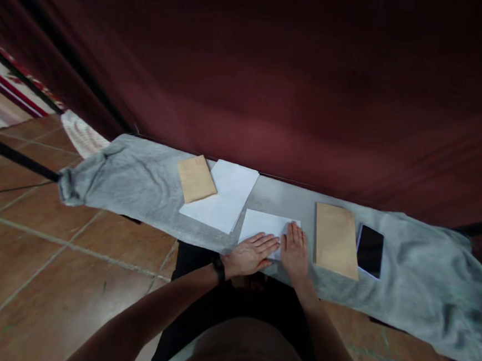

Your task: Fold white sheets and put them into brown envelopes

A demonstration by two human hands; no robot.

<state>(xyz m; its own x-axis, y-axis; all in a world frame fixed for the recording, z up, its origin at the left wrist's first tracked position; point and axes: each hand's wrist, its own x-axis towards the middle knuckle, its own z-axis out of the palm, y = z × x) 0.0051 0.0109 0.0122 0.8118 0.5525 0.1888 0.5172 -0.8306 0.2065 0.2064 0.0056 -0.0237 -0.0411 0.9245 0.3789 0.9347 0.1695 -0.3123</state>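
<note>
A white sheet of paper [263, 222], smaller than the stack beside it and perhaps folded, lies in front of me on the grey cloth. My left hand [252, 252] rests flat on its lower part, fingers stretched out toward the right. On its right side lies my right hand [294, 250], palm down with the fingers pointing away from me. The two hands almost meet at the fingertips. To the left is a stack of larger white paper [231, 196], with a brown envelope [197, 178] overlapping its left side. More brown envelopes [335, 241] lie right of my right hand.
A phone [369, 250] with a dark screen lies beside the envelopes on the right. The grey cloth [142, 167] covers a long, narrow bench or table. Behind it hangs a dark red curtain [273, 94]. Brown tiles [29, 264] cover the floor, and dark metal bars [17, 154] stand at the left.
</note>
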